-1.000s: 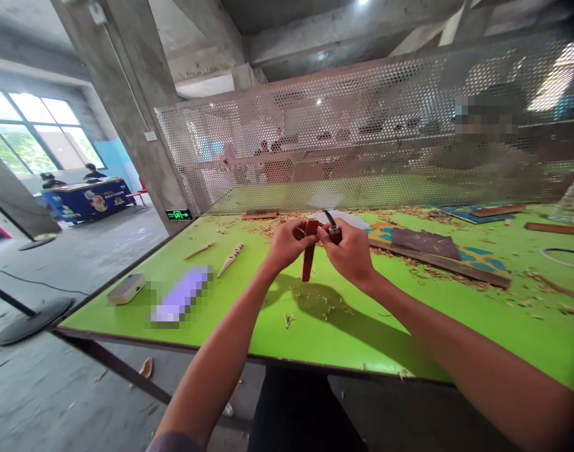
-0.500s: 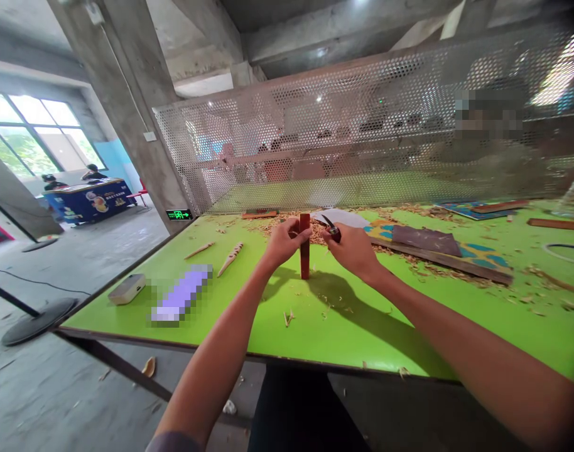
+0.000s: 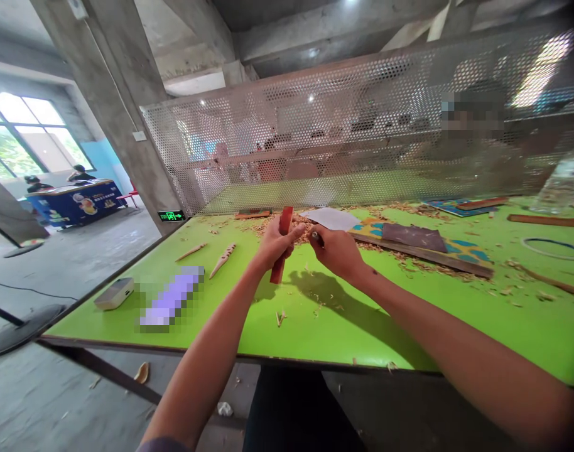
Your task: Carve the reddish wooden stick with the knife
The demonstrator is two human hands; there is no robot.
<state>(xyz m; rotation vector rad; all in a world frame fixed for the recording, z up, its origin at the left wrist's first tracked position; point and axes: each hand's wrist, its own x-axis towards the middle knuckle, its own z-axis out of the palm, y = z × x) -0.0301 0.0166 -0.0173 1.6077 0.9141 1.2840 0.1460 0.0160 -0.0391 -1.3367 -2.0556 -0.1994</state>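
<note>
My left hand (image 3: 275, 245) is wrapped round a reddish-brown wooden stick (image 3: 282, 245), holding it nearly upright and slightly tilted above the green table (image 3: 343, 314). My right hand (image 3: 336, 250) is closed just to the right of the stick, gripping a small carving knife (image 3: 316, 236) of which only a bit of handle shows. The blade is hidden by my fingers. The two hands almost touch at the stick's upper half.
Wood shavings litter the table. Two carved pale sticks (image 3: 221, 259) lie to the left, a small white box (image 3: 113, 292) near the left edge. A patterned board with sandpaper (image 3: 414, 238) lies to the right, a ring (image 3: 555, 248) far right. A perforated metal screen (image 3: 362, 138) closes the back.
The stick stood upright on the table half a second ago; now it is lifted a little and tilted. My right hand has moved in closer, and the knife blade no longer shows.
</note>
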